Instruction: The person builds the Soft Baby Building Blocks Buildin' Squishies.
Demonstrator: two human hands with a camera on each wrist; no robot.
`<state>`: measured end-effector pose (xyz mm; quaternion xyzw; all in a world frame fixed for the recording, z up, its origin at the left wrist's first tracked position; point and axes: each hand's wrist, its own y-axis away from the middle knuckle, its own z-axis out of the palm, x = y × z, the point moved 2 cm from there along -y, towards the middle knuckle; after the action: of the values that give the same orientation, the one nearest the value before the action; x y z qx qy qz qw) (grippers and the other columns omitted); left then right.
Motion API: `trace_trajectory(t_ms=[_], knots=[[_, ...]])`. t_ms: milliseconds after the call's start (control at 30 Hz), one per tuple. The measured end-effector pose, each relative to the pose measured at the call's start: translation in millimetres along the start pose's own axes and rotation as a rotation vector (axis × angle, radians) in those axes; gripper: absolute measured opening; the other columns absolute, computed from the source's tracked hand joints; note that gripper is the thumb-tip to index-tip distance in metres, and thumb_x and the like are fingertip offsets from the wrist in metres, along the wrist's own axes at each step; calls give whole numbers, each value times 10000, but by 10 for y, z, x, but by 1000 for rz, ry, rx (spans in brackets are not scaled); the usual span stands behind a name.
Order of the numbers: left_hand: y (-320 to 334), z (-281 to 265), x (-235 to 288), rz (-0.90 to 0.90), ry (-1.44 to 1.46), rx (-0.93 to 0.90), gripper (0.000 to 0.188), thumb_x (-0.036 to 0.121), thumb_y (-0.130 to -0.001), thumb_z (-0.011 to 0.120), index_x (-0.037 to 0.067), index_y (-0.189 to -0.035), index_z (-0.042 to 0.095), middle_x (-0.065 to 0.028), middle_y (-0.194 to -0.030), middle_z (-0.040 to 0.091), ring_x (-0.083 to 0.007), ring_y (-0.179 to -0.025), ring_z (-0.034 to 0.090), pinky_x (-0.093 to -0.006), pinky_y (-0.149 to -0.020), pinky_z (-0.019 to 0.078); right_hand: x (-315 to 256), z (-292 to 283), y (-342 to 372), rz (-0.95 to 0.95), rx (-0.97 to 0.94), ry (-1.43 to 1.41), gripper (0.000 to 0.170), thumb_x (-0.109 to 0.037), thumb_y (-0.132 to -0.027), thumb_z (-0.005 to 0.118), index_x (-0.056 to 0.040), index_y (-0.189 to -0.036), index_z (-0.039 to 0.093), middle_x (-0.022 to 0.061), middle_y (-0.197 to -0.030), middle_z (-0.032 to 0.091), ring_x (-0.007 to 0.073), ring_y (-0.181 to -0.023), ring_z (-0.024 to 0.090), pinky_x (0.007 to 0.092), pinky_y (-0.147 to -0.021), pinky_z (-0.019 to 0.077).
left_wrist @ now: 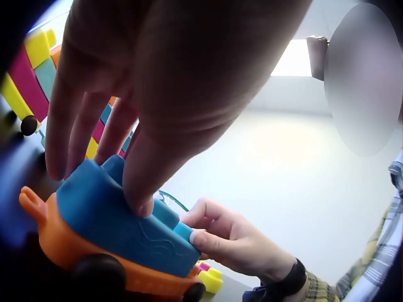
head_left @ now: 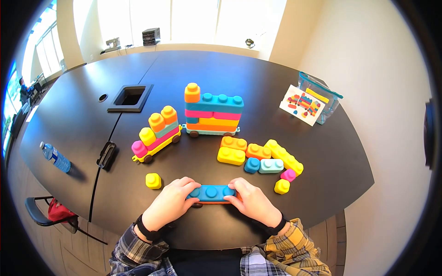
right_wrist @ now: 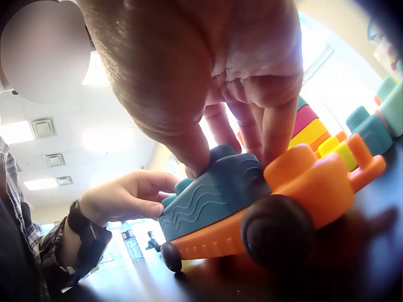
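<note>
At the near side of the table (head_left: pixel 331 156) — pressing a blue block (head_left: pixel 211 198) onto an orange wheeled base (right_wrist: pixel 211 240)

Judging by the pose, busy seating the block along the top of the base, or checking the fit. Resting on the orange, with no clear gap showing in the wrist views; impossible to tell whether fully pushed home. Seemingly calling next for an even downward push over both ends, then for a release without tipping the base.

Pinched at both ends: held by the left hand (head_left: pixel 172 200) around the left end and by the right hand (head_left: pixel 253 198) around the right, with thumbs on the near side and fingers reaching over to the far side. Left uncovered only at the middle stud (head_left: pixel 211 191), between the two grips. Supported directly below by the base, with a bare orange stud (right_wrist: pixel 301 160) just beyond the block's right end — near the right fingers. Set nearer than the two stacked cars (head_left: pixel 214 112), between a lone yellow block (head_left: pixel 153 181) on the left and loose blocks (head_left: pixel 271 166) on the right.
</note>
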<state>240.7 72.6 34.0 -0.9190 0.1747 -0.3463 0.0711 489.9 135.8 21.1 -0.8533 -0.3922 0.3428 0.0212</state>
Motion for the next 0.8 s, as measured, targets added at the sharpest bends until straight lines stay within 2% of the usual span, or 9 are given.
trace_trajectory(t_ms=[67, 133, 167, 233, 367, 467, 567, 700, 800], knots=[[-2, -1, 8, -27, -8, -19, 372, 95, -859, 810, 30, -1202, 680, -157, -1150, 676, -397, -1068, 670, -449, -927, 561, 9, -33, 5, -9, 8, 12, 333, -173, -926, 804, -2, -1133, 607, 151, -1079, 669, 346, -829, 715, 420, -739, 588], [-4, 16, 36, -32, -1, -8, 349, 97, -860, 801, 25, -1181, 684, -154, -1142, 675, -393, -1060, 665, -455, -927, 557, 28, -119, -55, 75, -108, -109, 330, -172, -922, 810, -12, -1148, 629, 156, -1081, 675, 335, -869, 718, 410, -762, 585], [-4, 17, 44, -37, 6, 2, 327, 98, -861, 793, 19, -1160, 688, -152, -1133, 673, -389, -1052, 660, -460, -926, 553, 76, -167, -89, 26, -89, -105, 324, -194, -927, 806, -22, -1151, 649, 168, -1087, 680, 342, -953, 708, 423, -833, 573], [3, 26, 37, -33, 4, 11, 327, 97, -862, 791, 20, -1161, 686, -149, -1136, 672, -386, -1054, 657, -460, -929, 551, 136, -309, -198, -92, 39, 31, 311, -255, -959, 761, -15, -1120, 645, 181, -1062, 667, 374, -969, 680, 451, -847, 560], [8, 44, 3, -41, 6, -6, 346, 92, -869, 796, 26, -1188, 679, -159, -1161, 673, -397, -1088, 659, -458, -943, 552, 224, -742, -204, 120, -53, 410, 380, -287, -910, 788, -34, -1166, 666, 167, -1100, 702, 369, -1053, 686, 459, -885, 561], [10, 35, -5, -42, 24, -11, 349, 93, -872, 792, 26, -1195, 677, -157, -1163, 673, -397, -1095, 657, -457, -949, 550, 444, -946, 42, 277, -81, 554, 378, -301, -867, 818, -60, -1119, 673, 124, -1060, 713, 336, -1032, 696, 454, -861, 568], [8, 22, 16, -38, 21, -15, 356, 93, -872, 791, 26, -1203, 676, -158, -1167, 672, -397, -1098, 656, -457, -953, 549, 576, -1041, 227, 548, -183, 570, 366, -264, -806, 847, -78, -1070, 676, 99, -1044, 714, 311, -1023, 700, 438, -856, 569], [0, 30, 25, -31, 14, -17, 357, 92, -873, 790, 28, -1204, 676, -159, -1176, 670, -399, -1101, 656, -455, -954, 550, 671, -1007, 470, 558, -168, 591, 361, -227, -773, 860, -94, -1059, 683, 83, -1056, 711, 291, -1029, 699, 430, -859, 572], [12, 35, 20, -42, 11, -17, 357, 94, -872, 791, 30, -1204, 677, -161, -1184, 667, -400, -1103, 656, -454, -957, 549, 697, -965, 547, 434, -82, 621, 349, -192, -762, 854, -105, -1057, 688, 74, -1067, 706, 289, -1041, 695, 422, -868, 575]])
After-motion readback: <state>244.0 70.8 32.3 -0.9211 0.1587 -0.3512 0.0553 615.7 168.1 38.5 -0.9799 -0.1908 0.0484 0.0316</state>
